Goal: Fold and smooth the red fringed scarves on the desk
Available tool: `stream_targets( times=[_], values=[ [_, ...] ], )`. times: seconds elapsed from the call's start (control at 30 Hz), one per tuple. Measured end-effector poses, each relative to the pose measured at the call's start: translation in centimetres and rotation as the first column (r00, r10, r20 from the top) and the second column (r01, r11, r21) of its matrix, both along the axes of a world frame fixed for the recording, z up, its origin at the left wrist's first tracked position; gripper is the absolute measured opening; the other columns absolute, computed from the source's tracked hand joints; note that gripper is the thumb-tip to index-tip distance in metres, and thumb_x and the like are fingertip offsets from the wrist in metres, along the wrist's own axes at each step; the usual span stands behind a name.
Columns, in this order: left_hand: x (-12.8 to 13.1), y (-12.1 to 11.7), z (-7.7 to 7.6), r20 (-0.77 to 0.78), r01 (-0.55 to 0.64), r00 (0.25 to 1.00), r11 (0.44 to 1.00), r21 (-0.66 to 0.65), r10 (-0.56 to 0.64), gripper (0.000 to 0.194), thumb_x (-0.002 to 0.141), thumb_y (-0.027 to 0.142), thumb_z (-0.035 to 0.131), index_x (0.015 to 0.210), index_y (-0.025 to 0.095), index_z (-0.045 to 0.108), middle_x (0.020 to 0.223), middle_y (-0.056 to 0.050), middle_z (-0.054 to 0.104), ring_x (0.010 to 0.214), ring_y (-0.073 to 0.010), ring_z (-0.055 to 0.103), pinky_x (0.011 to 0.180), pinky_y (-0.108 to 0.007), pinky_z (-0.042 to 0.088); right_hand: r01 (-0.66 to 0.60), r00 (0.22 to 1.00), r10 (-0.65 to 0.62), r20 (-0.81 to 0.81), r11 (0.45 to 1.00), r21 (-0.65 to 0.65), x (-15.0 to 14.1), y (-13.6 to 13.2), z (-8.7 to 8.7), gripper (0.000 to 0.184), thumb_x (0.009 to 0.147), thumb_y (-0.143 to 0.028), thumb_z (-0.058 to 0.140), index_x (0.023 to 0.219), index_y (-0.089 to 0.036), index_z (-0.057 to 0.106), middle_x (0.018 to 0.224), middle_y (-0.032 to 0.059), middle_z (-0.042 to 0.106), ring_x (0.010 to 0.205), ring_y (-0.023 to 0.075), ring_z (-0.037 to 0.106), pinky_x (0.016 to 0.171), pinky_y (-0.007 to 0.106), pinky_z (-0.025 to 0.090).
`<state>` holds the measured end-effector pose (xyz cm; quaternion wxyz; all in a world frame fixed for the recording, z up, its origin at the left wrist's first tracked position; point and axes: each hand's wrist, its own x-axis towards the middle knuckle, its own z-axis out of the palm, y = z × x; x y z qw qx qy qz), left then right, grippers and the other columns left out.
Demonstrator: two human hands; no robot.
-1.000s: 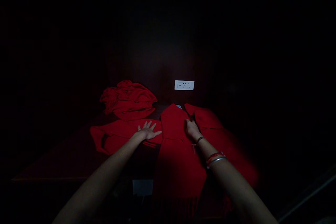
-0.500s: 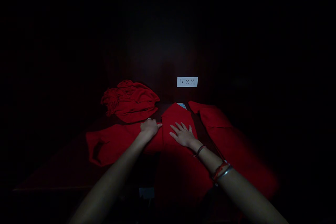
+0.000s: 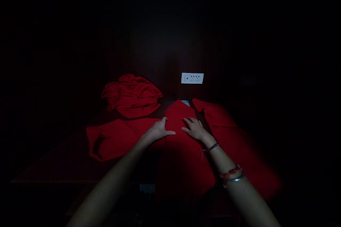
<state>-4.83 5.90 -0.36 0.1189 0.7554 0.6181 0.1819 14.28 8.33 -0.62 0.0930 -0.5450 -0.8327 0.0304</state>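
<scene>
A red scarf (image 3: 183, 163) lies lengthwise in the middle, its far end folded to a point and its near end hanging toward me in shadow. At its left edge rests my left hand (image 3: 157, 130), thumb stretched over the red cloth and apart from the fingers. My right hand (image 3: 195, 129) lies on the scarf's right side, fingers spread and holding nothing. A second piece of red cloth (image 3: 117, 136) extends leftward from under my left hand, with an open loop at its end. Right of my right hand is another long red scarf (image 3: 229, 131).
A crumpled heap of red fringed cloth (image 3: 133, 95) sits at the back left of the dark table (image 3: 53, 163). A small flat bluish object (image 3: 185, 103) shows behind the middle scarf's tip. A white socket plate (image 3: 192, 78) is on the back wall. The surroundings are very dark.
My right hand went from the middle scarf's right edge onto its top, then back toward the right. My left hand moved right from the left cloth to the middle scarf's edge.
</scene>
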Motion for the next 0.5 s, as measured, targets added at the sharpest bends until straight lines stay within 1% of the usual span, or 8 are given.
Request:
stream_targets(
  times=[0.07,0.13,0.2,0.23,0.3,0.33,0.43,0.5],
  values=[
    [0.2,-0.6,0.2,0.012,0.02,1.0,0.996,-0.086,-0.019,0.086,0.054,0.051,0.061,0.122,0.012,0.027,0.088,-0.008,0.056,0.081,-0.0206,0.053,0.064,-0.024,0.039,0.1,0.995,-0.101,0.003,0.995,0.027,0.5,0.0,0.3,0.053,0.076,-0.045,0.037,0.122,-0.019,0.033,0.119,0.0133,0.038,0.109,0.0244,0.034,0.088,0.036,0.027],
    [0.0,-1.0,0.6,0.015,0.032,0.999,0.987,-0.16,-0.03,0.085,0.055,0.044,0.062,0.124,0.012,0.025,0.085,-0.006,0.057,0.079,-0.019,0.054,0.064,-0.023,0.039,0.189,0.982,-0.189,-0.006,0.982,0.019,1.0,-0.1,0.8,0.05,0.076,-0.043,0.039,0.119,-0.018,0.036,0.113,0.0141,0.043,0.103,0.0234,0.041,0.082,0.032,0.033],
    [-0.3,-1.4,1.0,0.003,0.067,0.998,0.972,-0.224,-0.068,0.086,0.054,0.041,0.064,0.125,0.013,0.024,0.085,-0.004,0.058,0.081,-0.0183,0.053,0.067,-0.022,0.039,0.235,0.972,-0.235,-0.023,0.972,-0.03,1.6,-0.4,1.5,0.048,0.076,-0.042,0.039,0.116,-0.016,0.039,0.108,0.0137,0.047,0.096,0.0216,0.046,0.076,0.029,0.036],
    [-0.5,-1.5,1.2,-0.017,0.084,0.996,0.966,-0.243,-0.091,0.089,0.052,0.041,0.065,0.126,0.014,0.023,0.087,-0.005,0.057,0.083,-0.0189,0.053,0.069,-0.023,0.039,0.236,0.971,-0.239,-0.031,0.969,-0.068,2.0,-0.6,1.9,0.047,0.076,-0.042,0.039,0.115,-0.016,0.04,0.105,0.0132,0.05,0.093,0.0208,0.048,0.074,0.028,0.037],
    [-0.4,-1.9,1.4,-0.086,0.088,0.99,0.969,-0.233,-0.11,0.093,0.05,0.043,0.065,0.127,0.015,0.02,0.096,-0.007,0.054,0.091,-0.0214,0.05,0.073,-0.024,0.038,0.204,0.976,-0.213,-0.038,0.966,-0.158,2.8,-1.0,2.7,0.049,0.075,-0.042,0.042,0.115,-0.015,0.039,0.103,0.0126,0.052,0.09,0.02,0.051,0.071,0.026,0.038],
    [-0.3,-2.1,1.4,-0.125,0.081,0.986,0.976,-0.203,-0.108,0.09,0.053,0.043,0.063,0.127,0.016,0.02,0.101,-0.008,0.052,0.093,-0.0223,0.048,0.074,-0.025,0.038,0.171,0.983,-0.182,-0.032,0.962,-0.213,3.2,-1.3,3.0,0.053,0.073,-0.043,0.045,0.117,-0.015,0.037,0.105,0.0126,0.052,0.091,0.02,0.05,0.072,0.026,0.038],
    [0.7,-2.7,1.0,-0.231,0.104,0.965,0.99,-0.094,-0.123,0.071,0.063,0.035,0.055,0.125,0.017,0.025,0.109,-0.011,0.045,0.098,-0.0225,0.046,0.079,-0.026,0.036,0.036,0.999,-0.044,-0.013,0.922,-0.387,4.2,-2.2,3.8,0.072,0.063,-0.04,0.058,0.124,-0.016,0.028,0.116,0.0119,0.045,0.097,0.0195,0.048,0.074,0.024,0.038],
    [1.4,-2.9,0.8,-0.287,0.139,0.948,0.99,-0.023,-0.14,0.061,0.065,0.028,0.051,0.122,0.018,0.031,0.112,-0.012,0.041,0.099,-0.0226,0.045,0.08,-0.027,0.036,-0.002,1.0,0.004,0.004,0.887,-0.461,4.5,-3.0,3.9,0.08,0.06,-0.033,0.062,0.127,-0.018,0.023,0.114,0.011,0.047,0.092,0.0186,0.051,0.071,0.023,0.04]
  ],
)
